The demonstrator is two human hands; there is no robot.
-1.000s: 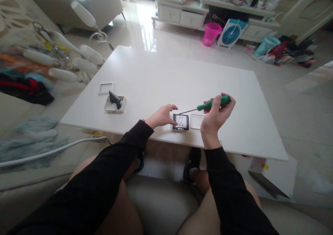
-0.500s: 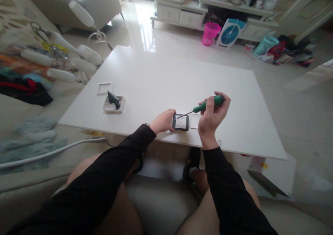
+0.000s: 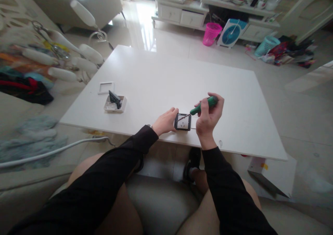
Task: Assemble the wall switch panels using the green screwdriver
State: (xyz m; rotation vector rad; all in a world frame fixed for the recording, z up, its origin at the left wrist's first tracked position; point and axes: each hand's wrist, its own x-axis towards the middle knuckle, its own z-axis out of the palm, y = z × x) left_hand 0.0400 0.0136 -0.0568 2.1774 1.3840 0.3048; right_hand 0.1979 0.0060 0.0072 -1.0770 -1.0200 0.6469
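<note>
My left hand [image 3: 167,120] grips the left side of a wall socket [image 3: 183,124], a white face with slots in a black frame, near the table's front edge. In my right hand [image 3: 210,119] is a screwdriver [image 3: 205,106] with a green handle, its fingers closed round it. The thin shaft slants down to the left, and its tip is at the socket's left edge; whether it sits in a screw I cannot tell. A flat white plate [image 3: 193,122] lies right of the socket, partly behind my right hand.
On the white table [image 3: 161,79], to the left, a small white box [image 3: 114,105] holds a dark part and plastic wrapping. Behind it lies a white rectangular frame [image 3: 106,87]. A small clear item [image 3: 220,143] lies by the front edge. A white lamp [image 3: 85,56] stands beyond the left edge.
My right hand has moved a little left and the screwdriver's tip is now at the socket's left edge. The socket and my left hand have shifted slightly right.
</note>
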